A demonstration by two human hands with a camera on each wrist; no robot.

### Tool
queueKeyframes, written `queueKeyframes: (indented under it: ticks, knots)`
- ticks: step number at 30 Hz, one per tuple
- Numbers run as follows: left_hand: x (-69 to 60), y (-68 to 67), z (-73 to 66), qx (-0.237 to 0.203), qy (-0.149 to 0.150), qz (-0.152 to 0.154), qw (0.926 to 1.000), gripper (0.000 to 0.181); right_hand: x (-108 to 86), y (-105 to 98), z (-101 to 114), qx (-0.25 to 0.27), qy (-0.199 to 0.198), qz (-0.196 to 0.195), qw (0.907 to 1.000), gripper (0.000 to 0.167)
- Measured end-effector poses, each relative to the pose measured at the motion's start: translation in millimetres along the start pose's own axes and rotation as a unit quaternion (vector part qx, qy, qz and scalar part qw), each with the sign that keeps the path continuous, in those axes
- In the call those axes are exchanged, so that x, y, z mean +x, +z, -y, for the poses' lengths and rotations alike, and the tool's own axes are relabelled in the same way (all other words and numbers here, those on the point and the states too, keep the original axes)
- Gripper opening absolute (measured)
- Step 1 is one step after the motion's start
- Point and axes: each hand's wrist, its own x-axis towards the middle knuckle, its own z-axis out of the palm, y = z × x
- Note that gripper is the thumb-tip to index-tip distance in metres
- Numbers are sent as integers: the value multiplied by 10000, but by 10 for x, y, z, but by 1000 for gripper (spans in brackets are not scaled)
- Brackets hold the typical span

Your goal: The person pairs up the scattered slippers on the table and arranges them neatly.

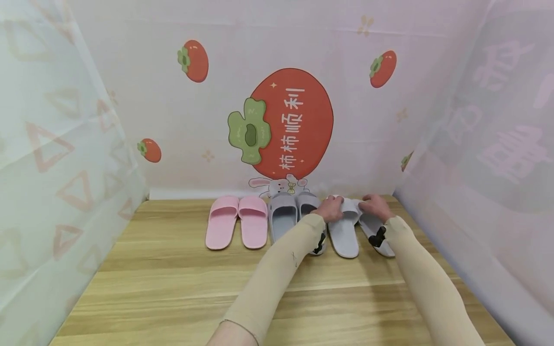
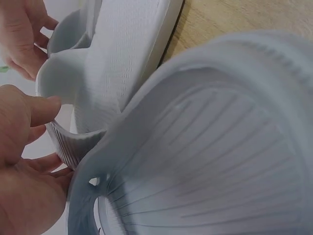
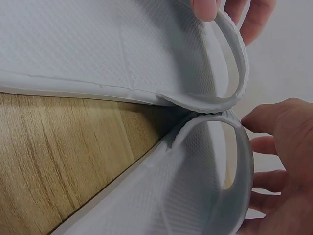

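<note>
On the right of the wooden surface lies a pair of light grey slippers, the left slipper (image 1: 345, 236) straight and the right slipper (image 1: 373, 225) slanted, their straps touching. My left hand (image 1: 330, 208) pinches the left slipper's strap (image 2: 63, 73), thumb (image 2: 46, 108) inside and fingers outside. Fingers and thumb of my right hand (image 1: 375, 207) touch the outside of the right slipper's strap (image 3: 243, 171), spread along it; none show inside its opening. A darker grey slipper (image 2: 220, 156), close under my left wrist, is partly hidden by that arm in the head view.
Left of the light pair stands the darker grey pair (image 1: 283, 218), then a pink pair (image 1: 254, 226), all toes toward the back wall. Printed cloth walls (image 1: 346, 120) enclose the wooden surface (image 1: 173, 288) at the back and both sides.
</note>
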Motion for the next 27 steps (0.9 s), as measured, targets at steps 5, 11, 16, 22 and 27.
queueKeyframes:
  ticks: [5,11,16,22,27]
  knots:
    - [-38,-36,15,157,54,41,9999,46,-13,-19,46,26,-117,157,9998,47]
    - [-77,-124,9,655,321,303,9969,31,-12,-52,56,-62,-220,249,9994,44]
    - [-85,-161,15,781,586,495,9940,20,12,-70,25,-206,-233,178,9994,45]
    - [-69,-169,20,392,734,550,9950,32,-4,-140,55,-65,-202,355,9991,51]
    - [-72,-212,-22,117,875,651,9940,40,-15,-210,107,-131,-179,352,9991,51]
